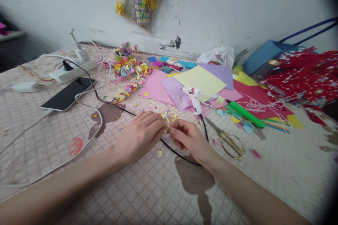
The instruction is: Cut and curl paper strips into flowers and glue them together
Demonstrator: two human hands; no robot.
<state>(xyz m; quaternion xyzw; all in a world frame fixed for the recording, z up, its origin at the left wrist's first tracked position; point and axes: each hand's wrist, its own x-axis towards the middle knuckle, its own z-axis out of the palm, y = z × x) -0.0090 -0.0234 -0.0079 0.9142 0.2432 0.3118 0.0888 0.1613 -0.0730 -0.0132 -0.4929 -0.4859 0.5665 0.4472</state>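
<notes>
Patterned surface point(148, 190) is carrying the glue gun point(195, 101); on its near left, left hand point(144, 132) and closer right hand point(188, 139) are holding fingertips pinched, on what I cannot tell.

Single view from a head-worn camera above the near side of the counter point(132, 197), facing forward and down. The left hand point(144, 132) and right hand point(190, 139) appear at close range, mid-field; the far wall point(224, 10) closes the view.
</notes>
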